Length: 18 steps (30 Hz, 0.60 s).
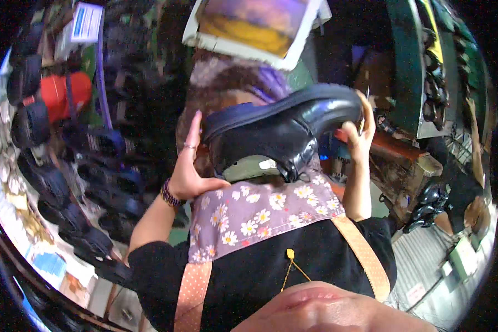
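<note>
A glossy black lace-up shoe [260, 141] is held in front of my chest, turned over with its thick black sole upward. Its opening, with a pale lining, faces down toward my flowered apron [254, 216]. My left hand [189, 169] grips the heel end, fingers raised behind it and thumb below near the opening. At the toe, my right hand [361, 130] closes round the tip. A thin, pointed light thing shows among the right fingers, too small to name.
Dark shoes [74, 171] crowd racks on the left, near a red thing [66, 97]. A white-edged panel [191, 36] lies ahead. On the right are a reddish-brown bench [401, 149], black shoes [429, 202] and another person's arm [476, 144].
</note>
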### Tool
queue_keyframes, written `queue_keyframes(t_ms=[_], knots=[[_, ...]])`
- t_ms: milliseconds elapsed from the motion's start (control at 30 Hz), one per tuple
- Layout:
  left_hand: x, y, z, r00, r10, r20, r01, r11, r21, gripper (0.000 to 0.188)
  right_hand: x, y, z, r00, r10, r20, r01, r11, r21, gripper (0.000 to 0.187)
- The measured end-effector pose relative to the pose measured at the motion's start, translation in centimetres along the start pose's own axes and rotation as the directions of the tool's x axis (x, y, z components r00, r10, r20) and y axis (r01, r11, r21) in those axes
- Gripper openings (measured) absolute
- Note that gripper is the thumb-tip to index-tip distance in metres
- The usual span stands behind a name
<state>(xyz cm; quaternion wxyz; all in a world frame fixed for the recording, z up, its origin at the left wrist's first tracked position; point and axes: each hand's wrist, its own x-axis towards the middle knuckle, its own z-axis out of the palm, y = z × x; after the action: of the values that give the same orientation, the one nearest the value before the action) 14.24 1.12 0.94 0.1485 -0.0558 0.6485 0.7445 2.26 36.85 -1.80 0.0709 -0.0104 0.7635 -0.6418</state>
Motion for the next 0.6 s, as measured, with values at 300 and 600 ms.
queue_keyframes(t_ms=[300, 600], knots=[[9.7, 9.5, 4.8, 0.992, -0.117, -0.037, 0.098, 0.935, -0.34, 0.074, 24.1, -13.5, 4.1, 0.927, -0.375, 0.007, 0.37, 0.917, 0.149, 0.055], [21.7, 16.1, -3.1, 0.849, -0.499, 0.171, 0.5, 0.865, 0.044, 0.072, 38.1, -9.5, 8.9, 0.677, -0.718, -0.164, 0.699, 0.696, -0.162, 0.019]])
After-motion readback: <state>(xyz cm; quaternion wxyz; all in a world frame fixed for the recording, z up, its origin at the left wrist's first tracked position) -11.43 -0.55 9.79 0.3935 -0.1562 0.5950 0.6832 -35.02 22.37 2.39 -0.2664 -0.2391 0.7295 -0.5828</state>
